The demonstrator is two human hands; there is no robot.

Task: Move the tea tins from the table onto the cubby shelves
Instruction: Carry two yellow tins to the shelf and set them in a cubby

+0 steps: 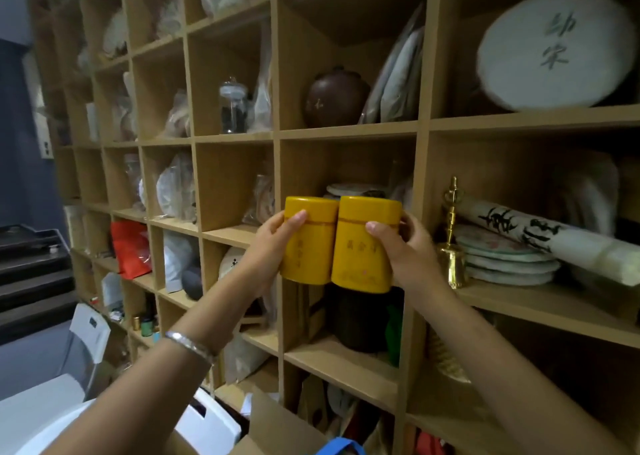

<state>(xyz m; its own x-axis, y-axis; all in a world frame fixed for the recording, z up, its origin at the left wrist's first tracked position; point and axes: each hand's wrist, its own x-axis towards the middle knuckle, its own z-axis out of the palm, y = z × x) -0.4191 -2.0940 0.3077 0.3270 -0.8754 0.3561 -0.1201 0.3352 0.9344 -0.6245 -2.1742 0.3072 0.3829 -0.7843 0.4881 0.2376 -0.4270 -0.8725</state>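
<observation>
Left hand (pixel 277 243) gripping left tin (pixel 306 243), right hand (pixel 405 247) gripping right tin (pixel 363 247); tins touching, held before cubby opening (pixel 346 164), between its uprights.

A tea shop or tea storeroom: wooden cubby shelves (pixel 346 136) hold paper-wrapped tea cakes (pixel 550 53), a dark clay jar (pixel 334 98), a glass jar (pixel 233 106) and yellow tea tins (pixel 341 247).

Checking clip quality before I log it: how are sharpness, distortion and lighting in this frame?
Head view: the tins and both hands, left and right, are fairly sharp; the white disc at upper right is smeared by blur; shelf lines bow and lean from the wide lens; light is dim and warm, the left edge and lower cubbies dark; no strong glare.
</observation>
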